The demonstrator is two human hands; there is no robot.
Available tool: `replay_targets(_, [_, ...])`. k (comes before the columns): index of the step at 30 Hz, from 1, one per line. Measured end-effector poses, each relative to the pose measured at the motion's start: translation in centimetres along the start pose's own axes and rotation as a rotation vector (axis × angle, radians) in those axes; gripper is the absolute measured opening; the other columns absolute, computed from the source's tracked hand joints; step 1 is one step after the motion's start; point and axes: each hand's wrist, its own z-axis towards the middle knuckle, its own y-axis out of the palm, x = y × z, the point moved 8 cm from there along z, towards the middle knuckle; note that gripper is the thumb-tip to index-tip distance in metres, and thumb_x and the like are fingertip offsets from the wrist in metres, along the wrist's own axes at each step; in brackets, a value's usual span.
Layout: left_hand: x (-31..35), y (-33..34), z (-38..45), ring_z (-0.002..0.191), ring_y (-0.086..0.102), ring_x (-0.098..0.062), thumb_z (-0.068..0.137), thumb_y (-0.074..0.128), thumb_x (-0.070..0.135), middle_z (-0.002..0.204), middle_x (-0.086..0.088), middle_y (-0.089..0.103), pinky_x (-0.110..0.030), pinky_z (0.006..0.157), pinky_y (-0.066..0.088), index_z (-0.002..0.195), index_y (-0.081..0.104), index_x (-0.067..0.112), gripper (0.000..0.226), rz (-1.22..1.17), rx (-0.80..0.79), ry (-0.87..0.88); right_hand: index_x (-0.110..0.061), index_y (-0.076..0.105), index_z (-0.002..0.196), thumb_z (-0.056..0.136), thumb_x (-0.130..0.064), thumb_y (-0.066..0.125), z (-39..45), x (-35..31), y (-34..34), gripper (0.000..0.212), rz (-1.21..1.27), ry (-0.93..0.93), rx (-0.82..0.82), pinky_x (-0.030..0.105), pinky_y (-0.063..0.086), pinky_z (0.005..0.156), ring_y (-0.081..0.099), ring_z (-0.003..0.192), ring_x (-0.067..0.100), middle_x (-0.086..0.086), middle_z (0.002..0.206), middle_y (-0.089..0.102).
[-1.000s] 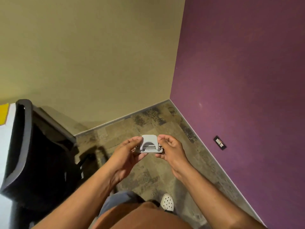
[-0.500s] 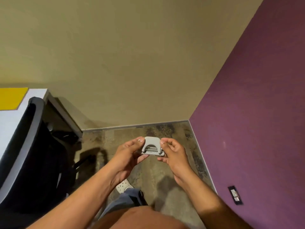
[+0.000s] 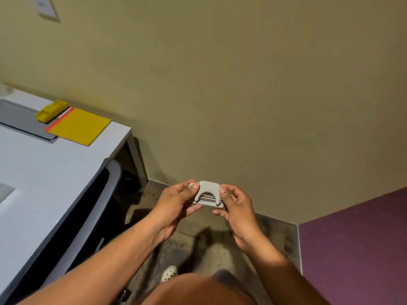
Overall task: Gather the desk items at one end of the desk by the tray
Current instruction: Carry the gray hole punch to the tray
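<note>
I hold a small grey hole punch [image 3: 208, 194] in front of me above the floor, away from the desk. My left hand [image 3: 176, 201] grips its left end and my right hand [image 3: 234, 205] grips its right end. At the left stands the pale grey desk [image 3: 44, 177]. On its far end lie a flat dark grey tray [image 3: 17, 119], a yellow stapler [image 3: 51, 111] resting on the tray's edge, and a yellow notepad [image 3: 79, 127] beside the tray.
A black office chair [image 3: 92, 208] is pushed against the desk's near edge. A beige wall runs behind; a purple wall [image 3: 356, 249] stands at the right. Patterned floor lies below my hands, with my white shoe [image 3: 169, 272] on it.
My view has swung to the left, bringing the desk end, tray, stapler and notepad into sight. Both hands keep the same hold on the hole punch.
</note>
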Motion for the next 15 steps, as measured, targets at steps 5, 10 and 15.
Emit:
replay_targets(5, [2.6,-3.2,3.2,0.094,0.080,-0.017,0.100,0.070,0.018,0.108,-0.010,0.081,-0.025,0.073,0.064,0.135,0.066,0.005,0.038,-0.090,0.166,0.049,-0.007,0.063,0.115,0.107,-0.012,0.057,6.3,-1.2,4.7,0.012,-0.103,0.032,-0.148,0.025,0.059,0.060,0.070,0.089,0.022,0.018,0.105,0.071])
replay_targets(10, [5.8,-5.5,6.3,0.100,0.077,-0.020,0.102,0.067,0.019,0.120,-0.016,0.079,-0.026,0.081,0.065,0.135,0.067,0.007,0.035,-0.149,0.338,0.110,-0.003,0.061,0.117,0.106,-0.007,0.056,13.1,-2.2,10.0,0.012,-0.182,0.061,-0.325,0.026,0.058,0.059,0.068,0.092,0.028,0.022,0.107,0.070])
replay_targets(15, [9.7,-6.1,8.6,0.099,0.078,-0.019,0.103,0.066,0.020,0.119,-0.017,0.079,-0.027,0.083,0.064,0.132,0.069,0.007,0.032,-0.207,0.508,0.191,-0.006,0.062,0.111,0.107,-0.010,0.056,18.8,-4.2,14.6,0.008,-0.236,0.077,-0.520,0.035,0.058,0.068,0.070,0.093,0.030,0.027,0.112,0.071])
